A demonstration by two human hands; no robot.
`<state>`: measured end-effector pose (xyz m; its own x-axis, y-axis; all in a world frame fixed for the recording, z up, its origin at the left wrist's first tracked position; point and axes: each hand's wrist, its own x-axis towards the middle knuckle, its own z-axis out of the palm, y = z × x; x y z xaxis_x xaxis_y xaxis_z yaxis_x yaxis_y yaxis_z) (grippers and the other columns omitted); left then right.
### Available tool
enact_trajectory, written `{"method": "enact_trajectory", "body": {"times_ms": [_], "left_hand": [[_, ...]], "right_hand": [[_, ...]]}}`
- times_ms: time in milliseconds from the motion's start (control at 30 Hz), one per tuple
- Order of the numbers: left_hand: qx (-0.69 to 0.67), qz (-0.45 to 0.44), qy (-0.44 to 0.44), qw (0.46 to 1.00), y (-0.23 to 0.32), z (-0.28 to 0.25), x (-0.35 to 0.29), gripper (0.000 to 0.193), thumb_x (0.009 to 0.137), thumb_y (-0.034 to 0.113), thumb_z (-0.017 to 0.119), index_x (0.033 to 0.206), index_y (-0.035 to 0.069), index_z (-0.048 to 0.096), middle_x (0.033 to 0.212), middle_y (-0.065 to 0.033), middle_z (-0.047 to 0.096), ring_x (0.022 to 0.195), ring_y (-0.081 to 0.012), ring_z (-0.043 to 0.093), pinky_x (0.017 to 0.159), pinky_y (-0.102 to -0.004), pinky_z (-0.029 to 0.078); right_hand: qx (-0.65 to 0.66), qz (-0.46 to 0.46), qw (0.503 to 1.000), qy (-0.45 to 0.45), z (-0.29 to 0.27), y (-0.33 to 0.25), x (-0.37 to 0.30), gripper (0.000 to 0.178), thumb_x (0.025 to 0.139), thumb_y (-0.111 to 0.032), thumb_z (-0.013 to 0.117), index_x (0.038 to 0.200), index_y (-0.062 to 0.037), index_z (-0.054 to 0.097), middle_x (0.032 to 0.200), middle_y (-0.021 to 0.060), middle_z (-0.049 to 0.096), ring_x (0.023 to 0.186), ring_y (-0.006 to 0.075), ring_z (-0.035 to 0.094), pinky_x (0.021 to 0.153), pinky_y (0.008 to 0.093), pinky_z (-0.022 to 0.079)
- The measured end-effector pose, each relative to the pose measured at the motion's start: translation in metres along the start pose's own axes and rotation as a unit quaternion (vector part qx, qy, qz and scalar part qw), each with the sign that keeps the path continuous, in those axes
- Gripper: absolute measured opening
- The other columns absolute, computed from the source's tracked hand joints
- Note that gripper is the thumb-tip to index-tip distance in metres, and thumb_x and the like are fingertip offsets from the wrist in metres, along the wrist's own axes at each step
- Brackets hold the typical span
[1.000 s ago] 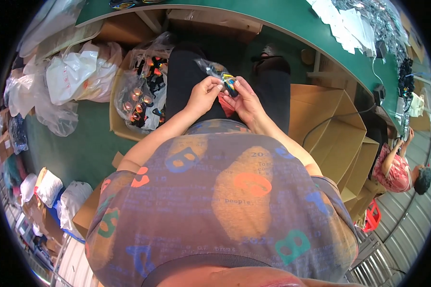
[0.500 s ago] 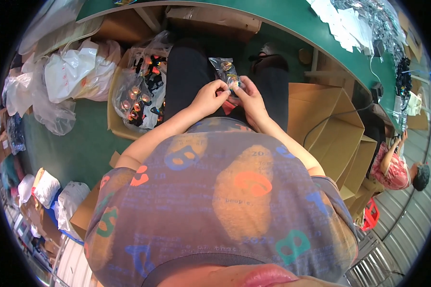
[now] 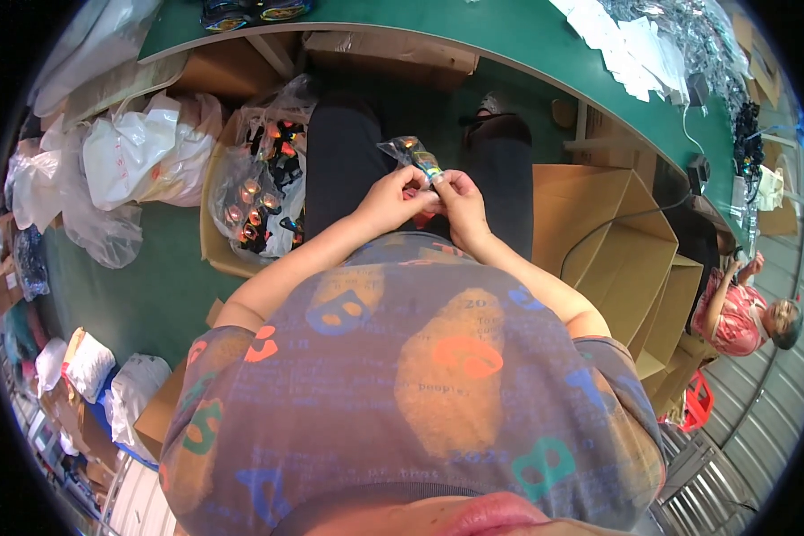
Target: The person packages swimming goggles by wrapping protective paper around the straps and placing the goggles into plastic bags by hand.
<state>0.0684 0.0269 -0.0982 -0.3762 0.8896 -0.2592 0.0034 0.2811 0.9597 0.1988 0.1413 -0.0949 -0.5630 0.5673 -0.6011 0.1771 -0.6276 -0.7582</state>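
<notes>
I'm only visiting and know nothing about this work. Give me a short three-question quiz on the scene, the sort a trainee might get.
1. What is held between the left hand and the right hand?
A) a pair of scissors
B) a clear plastic bag
C) a paper cup

2. True or false: the carton filled with black-and-orange pieces is on the left side of the picture.

3. Fill in the blank: the curved-looking table top across the upper edge is coloured ____.

Key: 1: B. 2: True. 3: green.
</notes>
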Motion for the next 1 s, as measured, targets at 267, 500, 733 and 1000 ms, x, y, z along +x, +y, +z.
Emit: {"method": "enact_trajectory", "body": {"times_ms": [267,500,733,1000], "left_hand": [[0.117,0.004,0.083,0.990,0.007,-0.007,0.010,0.023,0.086,0.019,0.074,0.086,0.005,0.056,0.074,-0.0126,0.066,0.068,-0.0290,0.067,0.062,-0.0381,0.051],[0.009,-0.071,-0.079,0.994,0.013,-0.007,-0.002,0.027,0.090,0.012,0.071,0.079,0.006,0.047,0.065,-0.0077,0.064,0.063,-0.0174,0.069,0.057,-0.0348,0.051],[-0.204,-0.144,-0.198,0.948,0.043,-0.031,-0.014,0.030,0.092,0.005,0.071,0.076,0.011,0.046,0.070,-0.0035,0.065,0.065,-0.0100,0.066,0.062,-0.0254,0.052],[-0.049,-0.076,-0.109,0.990,0.084,-0.065,-0.043,0.020,0.094,0.006,0.069,0.088,0.007,0.050,0.070,0.0002,0.062,0.067,-0.0082,0.066,0.062,-0.0248,0.052]], "right_hand": [[-0.304,-0.115,0.946,-0.013,-0.005,-0.029,-0.014,0.014,0.100,-0.014,0.063,0.091,-0.0034,0.059,0.081,0.0067,0.069,0.069,0.0126,0.068,0.060,0.0230,0.052],[-0.248,-0.053,0.956,-0.147,-0.013,-0.068,-0.029,0.007,0.096,-0.005,0.062,0.099,-0.0037,0.056,0.073,0.0005,0.060,0.053,0.0073,0.054,0.050,0.0221,0.044],[-0.283,-0.219,0.886,-0.295,-0.009,-0.080,0.008,0.056,0.111,-0.046,0.031,0.129,-0.0022,0.061,0.124,0.0090,0.067,0.118,0.0216,0.060,0.106,0.0379,0.042],[-0.204,0.045,0.949,-0.238,0.005,-0.005,0.016,0.083,0.105,-0.065,0.023,0.099,-0.0022,0.076,0.100,0.0088,0.072,0.099,0.0197,0.061,0.099,0.0335,0.043]]}}
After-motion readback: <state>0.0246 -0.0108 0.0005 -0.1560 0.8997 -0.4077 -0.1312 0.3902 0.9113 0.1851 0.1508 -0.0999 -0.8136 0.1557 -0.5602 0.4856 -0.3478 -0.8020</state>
